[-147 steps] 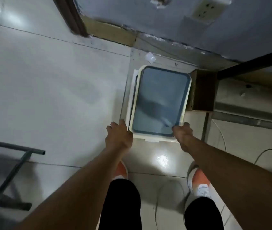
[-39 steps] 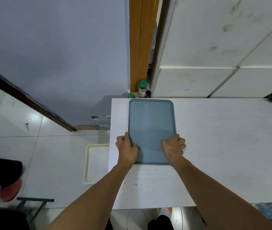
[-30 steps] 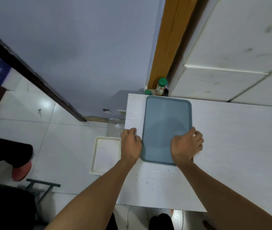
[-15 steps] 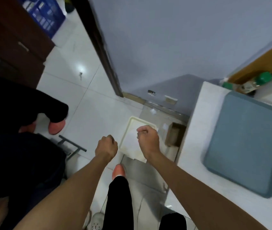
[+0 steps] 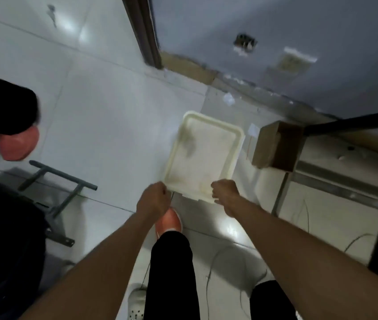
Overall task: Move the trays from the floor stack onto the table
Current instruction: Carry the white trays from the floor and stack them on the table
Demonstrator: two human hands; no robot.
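A cream plastic tray (image 5: 203, 155) lies on the white floor tiles near the wall, and I look straight down on it. My left hand (image 5: 154, 199) is at its near left corner with the fingers curled. My right hand (image 5: 226, 192) overlaps the near right rim, also curled. The picture is blurred, so I cannot tell whether either hand grips the rim. Of the table only dark frame bars (image 5: 349, 122) show at the right. The blue tray and the table top are out of view.
An open cardboard box (image 5: 275, 146) stands right of the tray under the table frame. Another person's pink shoe (image 5: 18, 145) and a grey metal stand (image 5: 61, 181) are on the left. Thin cables (image 5: 229, 262) lie on the floor by my feet.
I have let go of the blue tray on the table and turned down to the floor. Both hands have dropped to the cream tray's near edge.
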